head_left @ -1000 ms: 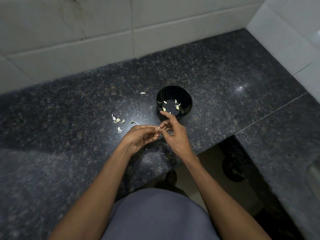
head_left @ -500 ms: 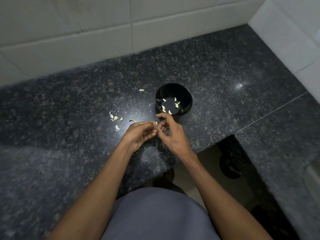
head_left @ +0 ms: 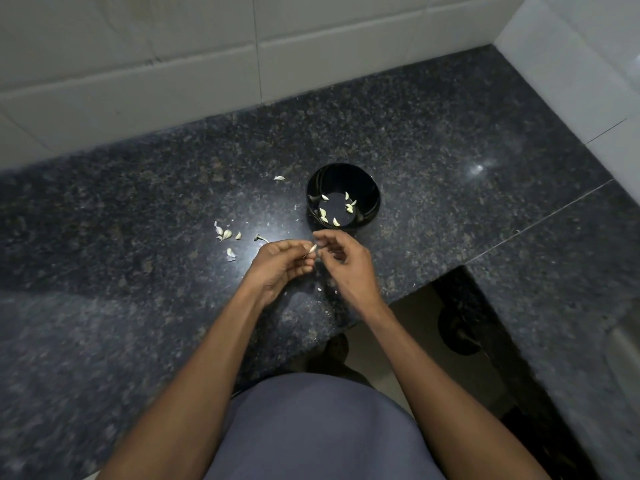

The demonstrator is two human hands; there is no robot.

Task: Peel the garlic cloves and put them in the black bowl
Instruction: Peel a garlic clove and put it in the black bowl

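With the left hand (head_left: 277,263) pinching the garlic clove (head_left: 312,249) just short of the black bowl (head_left: 343,197) near the surface's (head_left: 433,161) front edge, the right hand's (head_left: 348,265) curled fingertip grip should strip skin away sideways, keeping scraps outside the bowl.

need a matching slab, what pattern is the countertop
Dark grey-black speckled granite countertop, polished; the head view shows it.
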